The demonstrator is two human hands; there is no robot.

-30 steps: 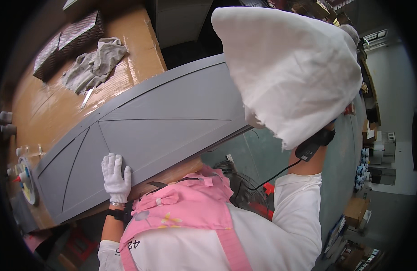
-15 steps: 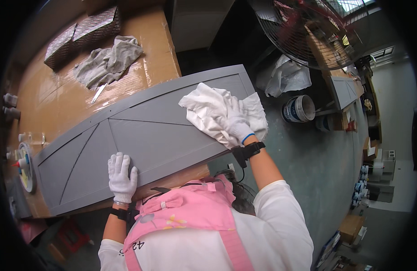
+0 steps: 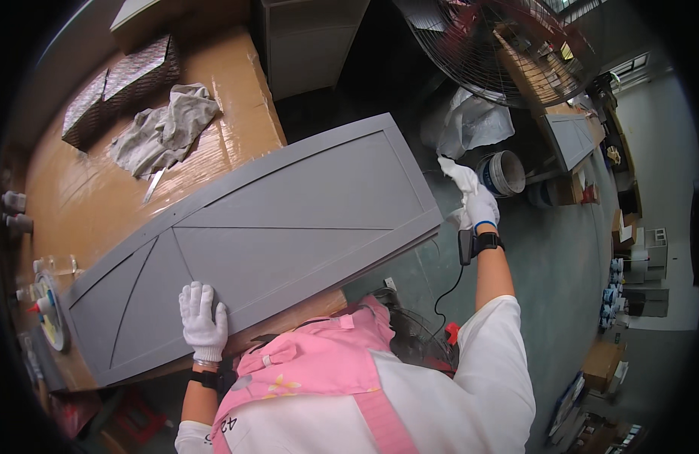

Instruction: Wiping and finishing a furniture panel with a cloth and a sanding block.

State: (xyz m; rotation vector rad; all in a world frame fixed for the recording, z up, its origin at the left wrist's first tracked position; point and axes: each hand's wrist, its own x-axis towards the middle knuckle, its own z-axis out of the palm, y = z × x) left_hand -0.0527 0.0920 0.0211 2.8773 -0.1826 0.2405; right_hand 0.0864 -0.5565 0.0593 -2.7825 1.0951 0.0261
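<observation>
A long grey panel [image 3: 304, 193] with raised framing and slanted grooves lies over the table edge in front of me. My left hand [image 3: 203, 321], in a white knit glove, rests flat on its near edge with the fingers stretched out. Beyond the panel's right end, my gloved right hand [image 3: 482, 207] grips a white cloth [image 3: 460, 175], bunched up and held in the air above the floor. Part of the cloth is hidden by the hand.
The table [image 3: 243, 98] is covered in brown cardboard and bears a crumpled grey rag [image 3: 168, 129], a foil-wrapped box [image 3: 137, 72] and a round tray [image 3: 49, 310]. A caged fan [image 3: 501, 45] stands at upper right, above a bucket [image 3: 504, 174] and a plastic bag [image 3: 478, 125].
My right hand has lifted the cloth off the panel and carried it right, past the panel's end. The left hand stays flat on the panel.
</observation>
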